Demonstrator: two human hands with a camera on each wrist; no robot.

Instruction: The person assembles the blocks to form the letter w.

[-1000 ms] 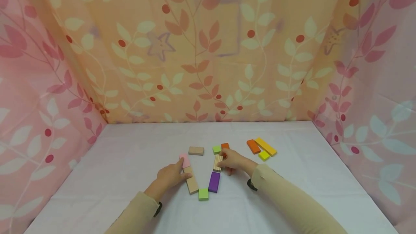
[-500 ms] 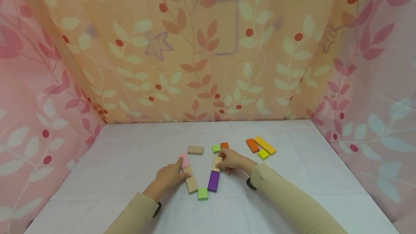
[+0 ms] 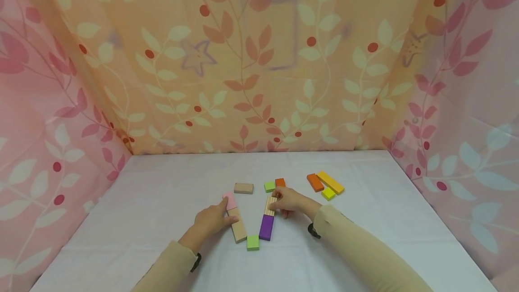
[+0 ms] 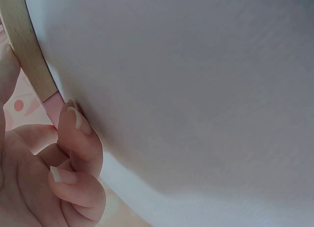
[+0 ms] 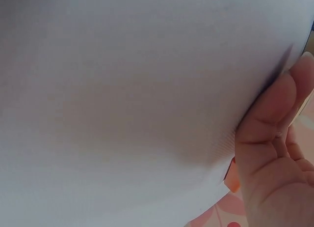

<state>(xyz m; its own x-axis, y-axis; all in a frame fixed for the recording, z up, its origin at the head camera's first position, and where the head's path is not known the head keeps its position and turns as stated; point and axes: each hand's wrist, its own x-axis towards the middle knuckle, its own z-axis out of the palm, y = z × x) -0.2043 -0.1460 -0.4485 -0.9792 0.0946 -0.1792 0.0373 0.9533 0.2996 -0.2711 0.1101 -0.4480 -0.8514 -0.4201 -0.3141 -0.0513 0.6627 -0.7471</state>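
Note:
On the white table, blocks form a V, with a small green block (image 3: 253, 242) at its point. Along the left side, a natural wooden block (image 3: 238, 229) lies end to end with a pink block (image 3: 229, 201). My left hand (image 3: 211, 219) grips this pair, index finger at the pink block and thumb over the wooden one. The right side has a purple block (image 3: 266, 227) and a striped wooden block (image 3: 269, 205) above it, meeting at their ends. My right hand (image 3: 289, 200) pinches the striped block, partly covering it.
A loose wooden block (image 3: 243, 188) lies behind the V. Another green block (image 3: 269, 186) and an orange block (image 3: 280, 182) sit just beyond my right hand. Farther right are an orange block (image 3: 315, 182), a long yellow block (image 3: 330, 182) and a small yellow block (image 3: 328, 193).
The striped block has moved toward me in my right hand, closing the small gap to the purple block. My left hand has stayed in place. The head view shifted slightly.

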